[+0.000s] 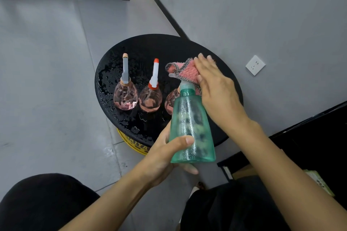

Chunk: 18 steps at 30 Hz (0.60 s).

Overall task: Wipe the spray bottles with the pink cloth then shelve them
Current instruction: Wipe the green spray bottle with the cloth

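The left hand [165, 155] was wrapped round the lower body of the translucent green plastic spray bottle [191, 127], thumb across its front, holding it tilted above the near edge of the round black worktop [150, 48]. The right hand [216, 92] lay with fingers fairly straight over the pink cloth with checked trim [185, 72], pressing it against the sprayer head. To my eye, doing this well meant a firm hold below and turning the bottle so the cloth reached the neck and beaded sides. Three round clear pink spray bottles [150, 100] stood upright on the wet worktop, the nearest half hidden behind the green one.
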Motion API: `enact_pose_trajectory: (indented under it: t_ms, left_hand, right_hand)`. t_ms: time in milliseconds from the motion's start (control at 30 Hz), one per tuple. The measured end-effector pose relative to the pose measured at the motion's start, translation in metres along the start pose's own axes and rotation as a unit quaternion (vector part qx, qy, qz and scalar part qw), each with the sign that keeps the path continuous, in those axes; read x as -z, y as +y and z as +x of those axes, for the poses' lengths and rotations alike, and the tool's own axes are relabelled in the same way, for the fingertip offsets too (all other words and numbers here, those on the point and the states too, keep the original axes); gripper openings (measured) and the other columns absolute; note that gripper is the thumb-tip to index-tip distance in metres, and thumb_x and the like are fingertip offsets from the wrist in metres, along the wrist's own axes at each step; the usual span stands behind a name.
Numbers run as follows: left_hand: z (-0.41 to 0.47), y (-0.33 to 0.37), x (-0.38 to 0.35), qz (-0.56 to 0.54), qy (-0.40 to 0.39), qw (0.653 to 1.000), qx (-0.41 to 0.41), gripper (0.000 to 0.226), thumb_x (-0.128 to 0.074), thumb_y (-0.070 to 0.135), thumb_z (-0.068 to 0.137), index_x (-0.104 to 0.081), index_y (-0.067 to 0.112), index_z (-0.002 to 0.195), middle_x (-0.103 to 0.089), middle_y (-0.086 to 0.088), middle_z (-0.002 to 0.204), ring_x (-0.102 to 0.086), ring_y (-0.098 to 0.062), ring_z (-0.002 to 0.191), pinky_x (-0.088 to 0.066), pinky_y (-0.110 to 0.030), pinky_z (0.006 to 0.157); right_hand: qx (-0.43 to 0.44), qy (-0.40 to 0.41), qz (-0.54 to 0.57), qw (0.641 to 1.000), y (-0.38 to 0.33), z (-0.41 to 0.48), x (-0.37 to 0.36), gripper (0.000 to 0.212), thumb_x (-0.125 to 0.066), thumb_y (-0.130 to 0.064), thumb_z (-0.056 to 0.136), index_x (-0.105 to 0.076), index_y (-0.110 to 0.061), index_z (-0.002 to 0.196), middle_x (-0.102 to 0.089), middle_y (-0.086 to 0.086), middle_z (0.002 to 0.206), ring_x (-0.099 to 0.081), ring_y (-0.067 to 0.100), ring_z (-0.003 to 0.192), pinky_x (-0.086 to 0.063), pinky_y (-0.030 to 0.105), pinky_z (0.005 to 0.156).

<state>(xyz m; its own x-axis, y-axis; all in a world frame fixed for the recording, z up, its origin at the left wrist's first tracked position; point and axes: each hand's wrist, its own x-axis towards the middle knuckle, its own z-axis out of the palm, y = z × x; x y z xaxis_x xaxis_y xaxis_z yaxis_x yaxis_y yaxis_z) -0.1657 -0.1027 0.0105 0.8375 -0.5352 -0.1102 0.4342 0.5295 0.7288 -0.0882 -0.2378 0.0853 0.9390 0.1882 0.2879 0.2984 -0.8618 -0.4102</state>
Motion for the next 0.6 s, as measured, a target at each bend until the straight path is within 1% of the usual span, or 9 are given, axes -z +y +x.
enact_pose_trajectory:
  t_ms: [100, 167, 233, 300, 400, 467, 533, 567, 600]
  left_hand:
    - [0.0, 0.0, 0.001, 0.017, 0.007, 1.0, 0.0, 0.068, -0.069, 0.031, 0.061, -0.049, 0.018, 0.124, -0.07, -0.002, 0.096, -0.069, -0.022, 0.079, -0.054, -0.029, 0.045]
    - [0.0, 0.0, 0.002, 0.032, 0.01, 0.999, -0.001, 0.07, -0.07, 0.031, 0.06, -0.048, 0.019, 0.125, -0.07, 0.0, 0.095, -0.069, -0.021, 0.079, -0.053, -0.028, 0.045]
    - [0.0, 0.0, 0.0, 0.042, 0.007, 0.999, 0.001, 0.071, -0.071, 0.032, 0.06, -0.048, 0.021, 0.127, -0.07, 0.0, 0.097, -0.069, -0.023, 0.081, -0.053, -0.028, 0.046]
    - [0.0, -0.001, 0.0, 0.045, 0.003, 0.999, 0.004, 0.071, -0.071, 0.032, 0.06, -0.048, 0.022, 0.127, -0.07, -0.001, 0.099, -0.069, -0.024, 0.083, -0.054, -0.029, 0.046]
    - [0.002, -0.001, -0.001, 0.019, 0.003, 1.0, 0.013, 0.07, -0.071, 0.031, 0.06, -0.05, 0.02, 0.126, -0.069, -0.004, 0.101, -0.07, -0.025, 0.084, -0.055, -0.03, 0.045]
    - [0.003, 0.0, 0.001, -0.003, 0.008, 1.0, 0.012, 0.069, -0.071, 0.031, 0.059, -0.051, 0.017, 0.124, -0.069, -0.007, 0.101, -0.07, -0.025, 0.083, -0.055, -0.03, 0.044]
    - [0.003, 0.002, 0.002, -0.016, 0.01, 1.0, 0.007, 0.068, -0.07, 0.03, 0.059, -0.051, 0.015, 0.123, -0.07, -0.006, 0.099, -0.07, -0.025, 0.081, -0.055, -0.03, 0.044]
    - [0.003, 0.002, 0.002, -0.019, 0.01, 1.0, 0.005, 0.069, -0.07, 0.03, 0.06, -0.051, 0.014, 0.124, -0.07, -0.007, 0.099, -0.07, -0.025, 0.081, -0.055, -0.03, 0.044]
    - [0.003, 0.003, 0.003, -0.019, 0.01, 1.0, 0.003, 0.069, -0.07, 0.031, 0.059, -0.05, 0.014, 0.124, -0.07, -0.007, 0.1, -0.07, -0.025, 0.082, -0.055, -0.029, 0.044]
  right_hand:
    - [0.047, -0.034, 0.038, 0.998, -0.005, -0.008, 0.001, 0.043, -0.043, -0.008, 0.101, -0.043, -0.01, 0.144, -0.038, 0.002, 0.153, -0.023, 0.012, 0.146, -0.014, 0.027, 0.12]
    - [0.08, -0.064, 0.05, 0.994, -0.007, -0.008, 0.005, 0.042, -0.044, -0.009, 0.101, -0.046, -0.012, 0.142, -0.041, 0.0, 0.151, -0.026, 0.011, 0.144, -0.015, 0.026, 0.12]
    - [0.095, -0.081, 0.033, 0.992, -0.005, -0.003, 0.01, 0.041, -0.045, -0.009, 0.101, -0.048, -0.013, 0.141, -0.042, -0.001, 0.15, -0.028, 0.011, 0.144, -0.016, 0.025, 0.12]
    - [0.081, -0.085, 0.005, 0.993, -0.003, 0.005, 0.012, 0.041, -0.043, -0.011, 0.102, -0.047, -0.016, 0.142, -0.041, -0.002, 0.151, -0.025, 0.012, 0.145, -0.016, 0.03, 0.121]
    - [0.05, -0.087, -0.013, 0.995, -0.005, 0.011, 0.012, 0.041, -0.04, -0.017, 0.103, -0.044, -0.02, 0.144, -0.037, -0.004, 0.153, -0.016, 0.012, 0.148, -0.009, 0.037, 0.122]
    - [0.051, -0.078, -0.002, 0.996, -0.006, 0.007, 0.013, 0.042, -0.041, -0.022, 0.103, -0.041, -0.023, 0.146, -0.033, -0.006, 0.155, -0.01, 0.011, 0.149, -0.009, 0.042, 0.122]
    - [0.045, -0.034, 0.015, 0.998, -0.004, 0.001, 0.016, 0.046, -0.046, -0.026, 0.101, -0.039, -0.024, 0.147, -0.032, -0.005, 0.156, -0.012, 0.011, 0.148, -0.014, 0.044, 0.121]
    - [0.037, -0.008, 0.023, 0.999, -0.002, -0.003, 0.017, 0.048, -0.05, -0.026, 0.1, -0.04, -0.022, 0.147, -0.034, -0.004, 0.155, -0.016, 0.011, 0.148, -0.017, 0.039, 0.121]
    - [0.029, 0.014, 0.028, 0.999, 0.001, -0.006, 0.018, 0.048, -0.054, -0.024, 0.098, -0.042, -0.021, 0.145, -0.039, -0.002, 0.152, -0.022, 0.011, 0.146, -0.019, 0.03, 0.12]
